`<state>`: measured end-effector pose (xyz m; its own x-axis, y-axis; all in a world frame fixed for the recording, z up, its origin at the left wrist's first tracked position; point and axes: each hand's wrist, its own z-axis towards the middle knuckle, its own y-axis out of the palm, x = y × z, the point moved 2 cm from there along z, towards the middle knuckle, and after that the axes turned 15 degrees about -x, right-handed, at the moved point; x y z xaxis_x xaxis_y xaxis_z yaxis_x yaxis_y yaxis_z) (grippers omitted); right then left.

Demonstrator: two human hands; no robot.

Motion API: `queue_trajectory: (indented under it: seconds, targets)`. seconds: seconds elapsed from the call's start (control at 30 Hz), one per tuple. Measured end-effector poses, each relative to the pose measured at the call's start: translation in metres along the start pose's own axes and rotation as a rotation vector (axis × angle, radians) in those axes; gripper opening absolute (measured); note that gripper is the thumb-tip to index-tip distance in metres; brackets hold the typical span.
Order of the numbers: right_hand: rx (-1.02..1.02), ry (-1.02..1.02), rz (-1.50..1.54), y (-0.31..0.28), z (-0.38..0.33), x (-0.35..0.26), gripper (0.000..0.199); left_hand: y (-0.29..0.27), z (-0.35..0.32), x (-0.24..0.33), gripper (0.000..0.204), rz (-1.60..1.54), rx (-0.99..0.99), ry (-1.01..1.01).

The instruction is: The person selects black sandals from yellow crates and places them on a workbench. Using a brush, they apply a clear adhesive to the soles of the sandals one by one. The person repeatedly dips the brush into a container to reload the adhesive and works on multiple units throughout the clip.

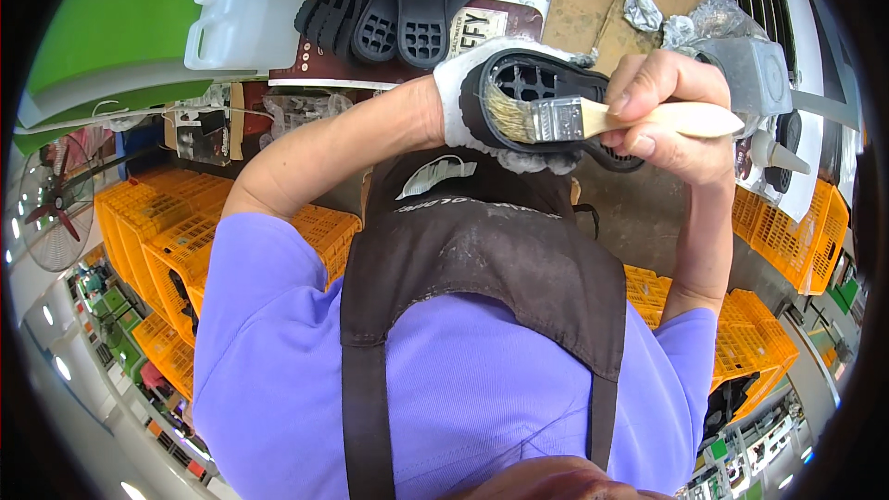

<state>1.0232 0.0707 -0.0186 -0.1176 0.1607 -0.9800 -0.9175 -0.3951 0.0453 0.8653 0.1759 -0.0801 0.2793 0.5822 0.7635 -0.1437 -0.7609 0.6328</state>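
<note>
A black rubber shoe sole [530, 68] is held up in front of my chest, its gridded heel cavity in plain sight. My left hand [455, 97], in a white glove, is closed around it; most of the fingers are behind the sole. A flat paintbrush [557, 120] with a pale wooden handle and metal ferrule lies across the sole. Its bristles meet the inner rim near the heel. My bare right hand [674, 97] pinches the brush handle between thumb and fingers.
Several black soles [428, 0] lie at the far edge, right of a white plastic jug [248, 23]. On the right are a grey translucent container [748, 74], a nozzle-tipped bottle [776, 153] and crumpled plastic [642, 6] on cardboard. Orange crates [167, 213] stand behind me, and a fan [57, 204] at left.
</note>
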Motion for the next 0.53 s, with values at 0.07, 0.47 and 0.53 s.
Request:
queue_trajectory:
  seconds: [0.07,0.47,0.53]
  targets:
    - [-0.062,-0.006,0.009,-0.005,0.001,0.002,0.017,-0.002,0.001,-0.004,0.030,-0.218,0.039,-0.046]
    - [-0.304,0.111,-0.069,-0.024,-0.001,0.011,0.014,-0.034,0.002,-0.022,0.042,-0.232,-0.026,-0.148]
    - [-0.314,0.088,-0.086,-0.027,-0.006,0.012,0.014,-0.049,0.000,-0.035,0.045,-0.422,0.031,-0.122]
